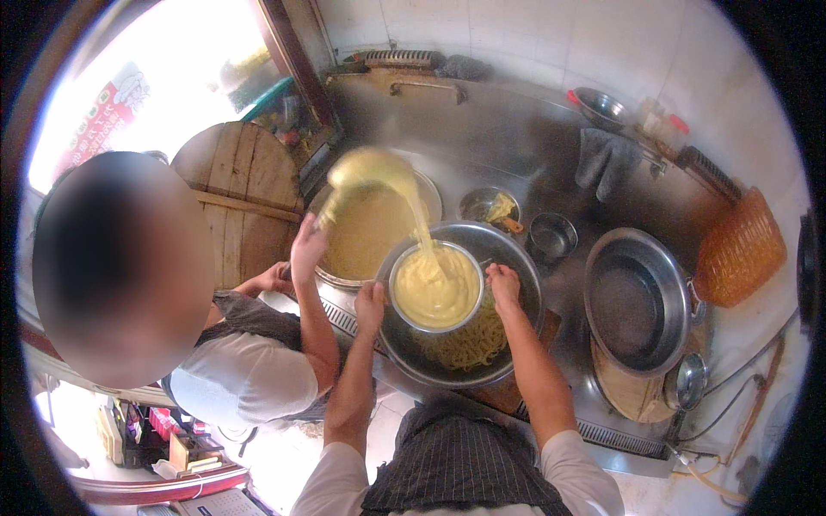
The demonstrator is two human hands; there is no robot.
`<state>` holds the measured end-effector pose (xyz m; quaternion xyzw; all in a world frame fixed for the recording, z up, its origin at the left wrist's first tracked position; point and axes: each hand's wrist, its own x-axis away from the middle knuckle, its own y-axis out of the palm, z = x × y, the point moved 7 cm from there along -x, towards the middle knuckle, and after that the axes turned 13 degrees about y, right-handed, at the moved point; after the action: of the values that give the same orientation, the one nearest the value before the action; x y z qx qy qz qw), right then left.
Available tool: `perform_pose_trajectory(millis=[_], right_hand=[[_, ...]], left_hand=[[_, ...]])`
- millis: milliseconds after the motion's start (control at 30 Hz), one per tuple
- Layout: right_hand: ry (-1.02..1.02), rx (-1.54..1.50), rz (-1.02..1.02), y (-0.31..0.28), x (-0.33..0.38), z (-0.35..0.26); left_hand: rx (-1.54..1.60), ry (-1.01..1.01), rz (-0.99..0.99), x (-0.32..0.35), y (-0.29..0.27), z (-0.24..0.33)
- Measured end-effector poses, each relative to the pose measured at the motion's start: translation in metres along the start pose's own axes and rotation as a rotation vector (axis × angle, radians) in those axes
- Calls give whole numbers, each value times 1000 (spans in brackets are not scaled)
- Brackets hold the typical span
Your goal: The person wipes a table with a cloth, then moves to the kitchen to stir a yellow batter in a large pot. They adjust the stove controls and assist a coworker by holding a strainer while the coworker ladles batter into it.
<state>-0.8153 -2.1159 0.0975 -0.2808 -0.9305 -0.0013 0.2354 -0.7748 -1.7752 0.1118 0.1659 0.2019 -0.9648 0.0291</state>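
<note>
My left hand (370, 307) is closed at the left side of a round metal pan (392, 301), its grip partly hidden. My right hand (503, 285) grips the handle on the pan's right side. Thick yellow batter (437, 292) fills the pan, which is held above a large steel basin (535, 335). Pale greenish noodle-like strands (469, 344) lie in the basin. A co-worker on the left raises a ladle (344, 170), smeared by motion, in one hand (307, 249). Batter streams from it into my pan.
Behind the co-worker's hand stands a wide pot (434, 189) of yellow batter. A round wooden lid (237, 163) leans at the far left. On the right are an oval steel basin (594, 301), a small metal bowl (551, 241), a woven basket (742, 249) and a grey cloth (607, 159).
</note>
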Motion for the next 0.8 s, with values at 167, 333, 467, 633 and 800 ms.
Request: perform_pose_trajectory(millis=[167, 333, 467, 633, 800], right_hand=[[-44, 63, 31, -2, -11, 6], [-10, -5, 34, -13, 1, 10], [8, -5, 43, -44, 23, 2], [-145, -30, 17, -80, 65, -54], [-92, -179, -87, -84, 101, -118]], left_hand=[[19, -3, 69, -4, 1, 6], [145, -82, 4, 0, 6, 15], [144, -116, -63, 7, 14, 38], [284, -141, -45, 1, 1, 119], [410, -11, 0, -30, -18, 153]])
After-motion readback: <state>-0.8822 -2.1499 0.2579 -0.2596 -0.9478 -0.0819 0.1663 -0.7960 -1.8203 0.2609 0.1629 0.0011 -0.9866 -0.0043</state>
